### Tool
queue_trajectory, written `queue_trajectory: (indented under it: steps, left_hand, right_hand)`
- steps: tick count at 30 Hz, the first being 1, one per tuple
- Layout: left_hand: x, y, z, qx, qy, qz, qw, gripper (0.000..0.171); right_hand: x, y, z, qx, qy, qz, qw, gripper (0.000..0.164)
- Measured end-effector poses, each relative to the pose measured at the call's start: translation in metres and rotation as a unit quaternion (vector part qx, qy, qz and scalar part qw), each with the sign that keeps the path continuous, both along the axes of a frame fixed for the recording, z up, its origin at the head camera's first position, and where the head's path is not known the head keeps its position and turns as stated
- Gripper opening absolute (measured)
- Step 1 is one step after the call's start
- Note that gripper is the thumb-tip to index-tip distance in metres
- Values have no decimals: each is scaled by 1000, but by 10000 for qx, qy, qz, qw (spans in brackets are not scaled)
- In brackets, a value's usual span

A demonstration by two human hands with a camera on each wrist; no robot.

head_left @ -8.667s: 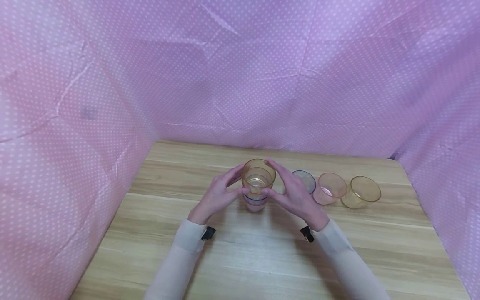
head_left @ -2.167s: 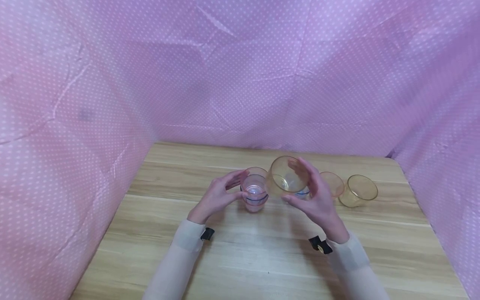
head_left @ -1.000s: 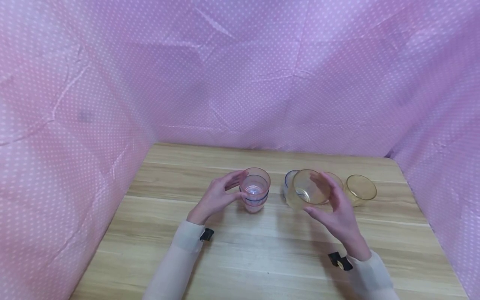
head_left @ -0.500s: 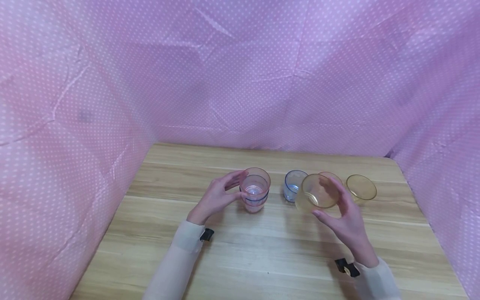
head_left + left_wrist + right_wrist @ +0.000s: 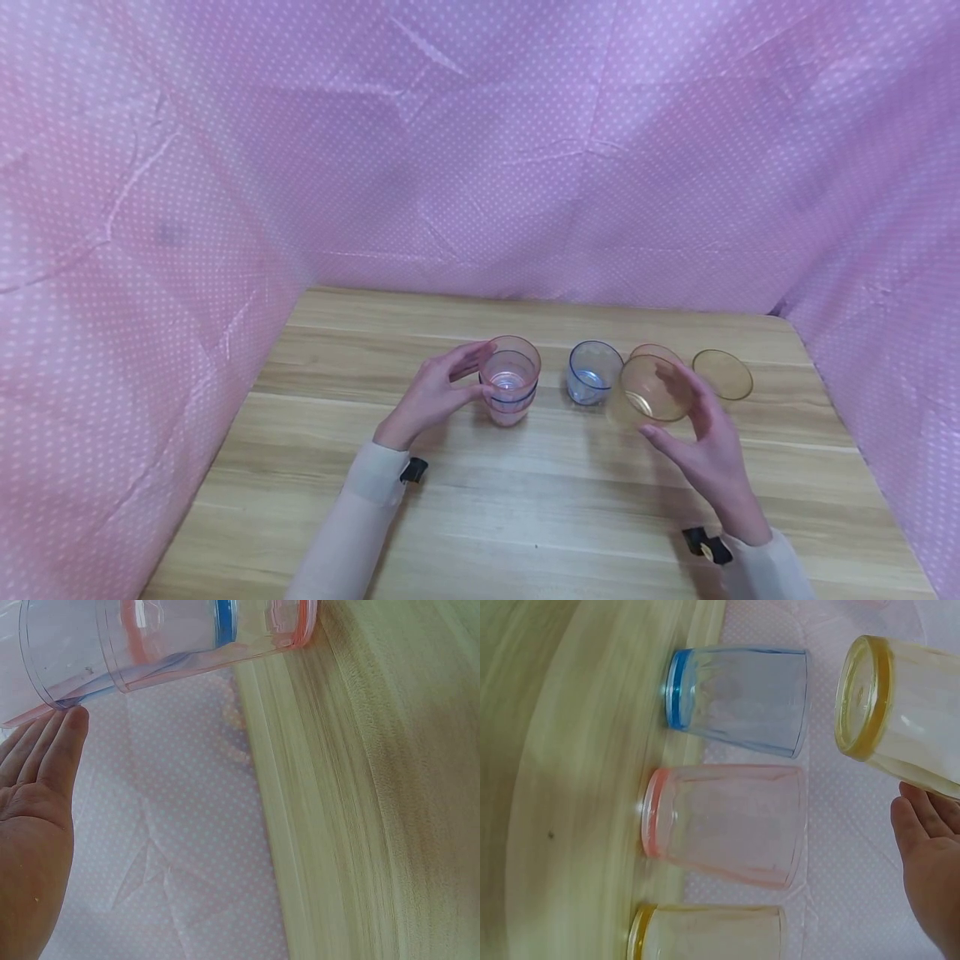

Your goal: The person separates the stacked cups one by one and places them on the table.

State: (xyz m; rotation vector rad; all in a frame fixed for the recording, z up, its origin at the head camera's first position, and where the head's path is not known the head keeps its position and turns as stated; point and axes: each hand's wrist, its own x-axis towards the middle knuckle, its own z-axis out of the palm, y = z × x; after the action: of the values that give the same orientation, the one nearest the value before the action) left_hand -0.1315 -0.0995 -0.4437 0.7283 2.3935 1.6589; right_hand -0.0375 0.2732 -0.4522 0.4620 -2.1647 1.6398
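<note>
My left hand (image 5: 431, 396) holds a stack of clear tumblers (image 5: 510, 387) upright, thumb and fingers round its upper part. A pink-rimmed tumbler is uppermost, and the left wrist view shows pink and blue bands in the stack (image 5: 180, 645). My right hand (image 5: 712, 454) holds a yellow tumbler (image 5: 907, 712) from the side, tilted and raised above the table. In the head view it overlaps a pink tumbler (image 5: 735, 821) standing behind. A blue tumbler (image 5: 591, 379) stands left of the pink one, and a second yellow tumbler (image 5: 722, 375) stands to its right.
The wooden table (image 5: 525, 517) has its far edge just behind the tumblers. Pink polka-dot cloth (image 5: 480, 167) hangs around the back and sides.
Both hands first gripped the stack with the yellow tumbler on top. My right hand has lifted that tumbler off and carried it right, past the blue one. My left hand stays on the stack.
</note>
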Motion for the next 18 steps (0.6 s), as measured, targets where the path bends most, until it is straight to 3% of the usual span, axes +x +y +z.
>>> queue_trajectory:
  steps: [5, 18]
  left_hand:
    - [1, 0, 1, -31, 26, 11, 10000, 70]
    - [0, 0, 1, 8, -5, 27, 10000, 69]
  right_hand:
    - [3, 6, -1, 318, 44, -197, 9993, 98]
    - [10, 20, -11, 347, -101, -396, 9986, 102]
